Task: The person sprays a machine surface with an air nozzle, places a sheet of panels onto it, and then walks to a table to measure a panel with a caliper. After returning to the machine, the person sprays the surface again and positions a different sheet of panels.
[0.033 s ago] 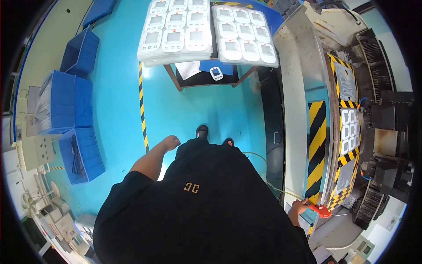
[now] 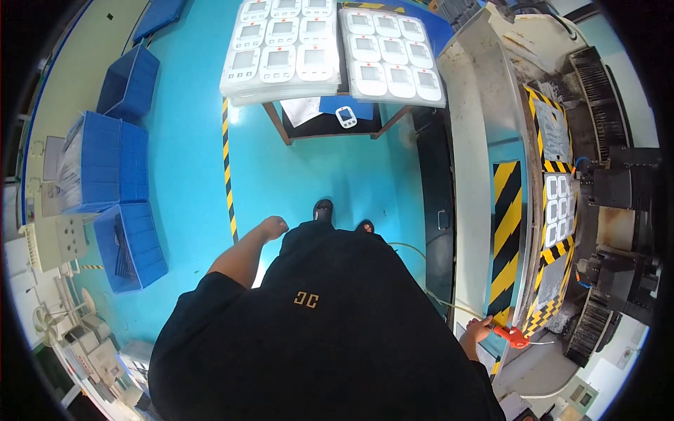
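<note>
Red air gun (image 2: 518,339) sits clamped in right grip (image 2: 480,328) near striped panel's edge (image 2: 505,238); left grip (image 2: 273,227), over roomy floor (image 2: 188,182), I can't tell

Facing two panel stacks (image 2: 282,63) on a table (image 2: 276,124) at twelve o'clock, above a loose unit (image 2: 345,117) on its shelf (image 2: 365,129). Standing between bins (image 2: 146,238) at nine and ten and a panel sheet (image 2: 551,209) on a machine bed (image 2: 557,137) at three. Holding an air gun (image 2: 518,338) at four.
</note>
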The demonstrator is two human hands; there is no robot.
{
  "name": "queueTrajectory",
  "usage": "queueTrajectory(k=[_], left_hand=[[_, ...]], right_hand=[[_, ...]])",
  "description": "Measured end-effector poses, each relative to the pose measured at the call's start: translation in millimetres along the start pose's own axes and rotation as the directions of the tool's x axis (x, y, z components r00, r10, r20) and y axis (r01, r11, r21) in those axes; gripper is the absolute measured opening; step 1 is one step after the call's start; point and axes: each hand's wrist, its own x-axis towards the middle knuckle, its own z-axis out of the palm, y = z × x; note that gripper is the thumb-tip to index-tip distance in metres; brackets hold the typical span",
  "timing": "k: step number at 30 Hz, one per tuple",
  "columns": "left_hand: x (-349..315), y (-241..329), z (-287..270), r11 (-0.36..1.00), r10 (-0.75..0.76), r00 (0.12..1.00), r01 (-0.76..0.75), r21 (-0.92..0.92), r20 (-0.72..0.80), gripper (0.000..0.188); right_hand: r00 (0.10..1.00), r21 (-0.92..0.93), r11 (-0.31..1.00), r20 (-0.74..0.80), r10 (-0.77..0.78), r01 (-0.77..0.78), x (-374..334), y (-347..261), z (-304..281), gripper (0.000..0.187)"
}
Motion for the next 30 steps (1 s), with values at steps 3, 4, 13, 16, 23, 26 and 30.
queueTrajectory(k=[3, 4, 13, 16, 23, 26, 30], left_hand=[[-1, -8, 0, 1.0, 0.0, 1.0, 0.0, 0.013, 0.004, 0.027], [-3, -9, 0, 1.0, 0.005, 1.0, -0.006, 0.017, 0.005, 0.028], [-6, -26, 0, 0.999, 0.044, 0.998, -0.045, -0.008, -0.05, 0.027], [0, -29, 2, 0.995, 0.1, 0.994, -0.1, 0.007, -0.032, 0.027], [-7, -23, 2, 0.996, 0.076, 0.994, -0.071, 0.061, -0.074, 0.029], [-7, -27, 1, 0.998, 0.039, 0.998, -0.037, 0.054, -0.051, 0.031], [-6, -23, 0, 0.997, 0.054, 0.998, -0.051, 0.06, -0.042, 0.033]], right_hand=[[0.999, -0.02, 0.999, 0.001, 0.048, -0.048, -1, -4, 4, 0.044], [0.999, -0.024, 0.999, 0.006, 0.044, -0.044, 1, -3, 4, 0.044], [0.997, 0.016, 0.998, 0.058, 0.053, -0.054, 13, 8, 2, 0.043], [0.999, -0.002, 1.0, 0.035, 0.026, -0.026, 23, 13, -4, 0.046], [0.997, 0.001, 0.997, 0.035, 0.074, -0.074, 14, 7, 3, 0.051], [0.997, -0.007, 0.999, 0.057, 0.052, -0.052, 11, 4, 1, 0.051], [0.997, -0.01, 0.998, 0.041, 0.068, -0.067, 7, 1, 2, 0.051]])
